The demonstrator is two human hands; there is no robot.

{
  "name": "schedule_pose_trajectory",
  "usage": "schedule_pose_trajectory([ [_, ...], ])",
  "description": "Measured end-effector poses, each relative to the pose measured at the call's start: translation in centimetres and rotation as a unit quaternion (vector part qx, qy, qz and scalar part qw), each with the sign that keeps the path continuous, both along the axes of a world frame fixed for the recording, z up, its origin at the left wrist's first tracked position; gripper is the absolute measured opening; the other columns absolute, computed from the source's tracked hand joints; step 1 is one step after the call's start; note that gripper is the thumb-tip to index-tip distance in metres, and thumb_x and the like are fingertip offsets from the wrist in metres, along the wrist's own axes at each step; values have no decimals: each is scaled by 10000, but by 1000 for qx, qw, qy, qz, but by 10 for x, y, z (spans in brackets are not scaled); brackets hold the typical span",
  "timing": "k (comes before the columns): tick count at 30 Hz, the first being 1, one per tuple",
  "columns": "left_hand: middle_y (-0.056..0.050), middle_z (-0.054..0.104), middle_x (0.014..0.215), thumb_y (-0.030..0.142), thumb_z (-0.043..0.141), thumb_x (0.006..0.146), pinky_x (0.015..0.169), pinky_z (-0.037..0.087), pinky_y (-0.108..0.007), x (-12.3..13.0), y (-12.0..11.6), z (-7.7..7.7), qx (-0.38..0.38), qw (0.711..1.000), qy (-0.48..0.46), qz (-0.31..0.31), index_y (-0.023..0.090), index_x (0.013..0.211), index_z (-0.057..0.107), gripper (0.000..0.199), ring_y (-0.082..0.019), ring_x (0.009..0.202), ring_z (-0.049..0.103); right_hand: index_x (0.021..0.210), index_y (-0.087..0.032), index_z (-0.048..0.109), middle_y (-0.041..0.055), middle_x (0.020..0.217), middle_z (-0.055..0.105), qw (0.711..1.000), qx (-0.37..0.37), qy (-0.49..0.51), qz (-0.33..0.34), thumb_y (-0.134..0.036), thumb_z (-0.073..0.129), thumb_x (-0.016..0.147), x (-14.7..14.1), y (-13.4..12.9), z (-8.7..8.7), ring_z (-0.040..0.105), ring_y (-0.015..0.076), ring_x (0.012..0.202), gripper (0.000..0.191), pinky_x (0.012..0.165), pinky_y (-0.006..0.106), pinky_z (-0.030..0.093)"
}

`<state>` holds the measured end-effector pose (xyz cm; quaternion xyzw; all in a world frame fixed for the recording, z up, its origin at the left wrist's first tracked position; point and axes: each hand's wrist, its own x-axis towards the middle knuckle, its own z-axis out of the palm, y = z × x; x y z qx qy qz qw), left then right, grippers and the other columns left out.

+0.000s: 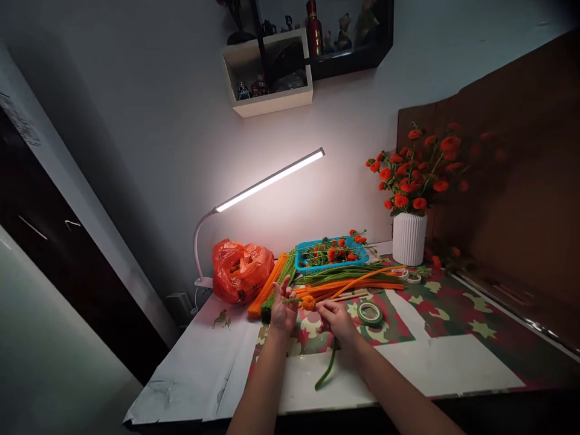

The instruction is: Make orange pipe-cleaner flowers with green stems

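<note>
Between my hands is a small orange pipe-cleaner flower [309, 302] with a short green stem pointing left. My left hand [283, 309] is turned palm up, its fingers partly curled, and the stem runs into its grip. From the other side my right hand [335, 319] pinches at the flower's right edge with thumb and fingertips. A green pipe cleaner [332, 365] hangs below my right hand, its upper end hidden by the hand. Just right of that hand lies a roll of green floral tape [370, 313].
Bundles of orange pipe cleaners [272, 284] and green pipe cleaners [344, 273] lie behind my hands. Farther back stand an orange plastic bag [240, 272], a blue basket [299, 266] of flowers and a white vase [409, 238]. A lamp [269, 180] reaches overhead; cardboard [512, 181] stands at right.
</note>
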<state>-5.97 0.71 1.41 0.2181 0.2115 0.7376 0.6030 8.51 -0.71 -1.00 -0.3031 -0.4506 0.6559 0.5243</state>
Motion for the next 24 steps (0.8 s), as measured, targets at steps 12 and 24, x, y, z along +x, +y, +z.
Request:
schedule_pose_trajectory([
  [12, -27, 657, 689, 355, 814, 571, 494, 410, -207, 20, 0, -10, 21, 957, 288, -27, 107, 905, 707, 430, -66, 495, 515, 795, -158, 635, -77, 473, 450, 995, 9, -21, -98, -484, 696, 591, 5, 0, 4, 415, 78, 389, 389, 384, 217, 401],
  [24, -50, 700, 698, 344, 842, 513, 550, 463, -247, 18, -1, -9, 7, 939, 344, -22, 111, 845, 727, 421, -104, 521, 571, 684, -162, 602, 0, 574, 586, 972, 76, -141, -174, -442, 589, 672, 9, 3, -2, 504, 110, 424, 281, 401, 225, 429],
])
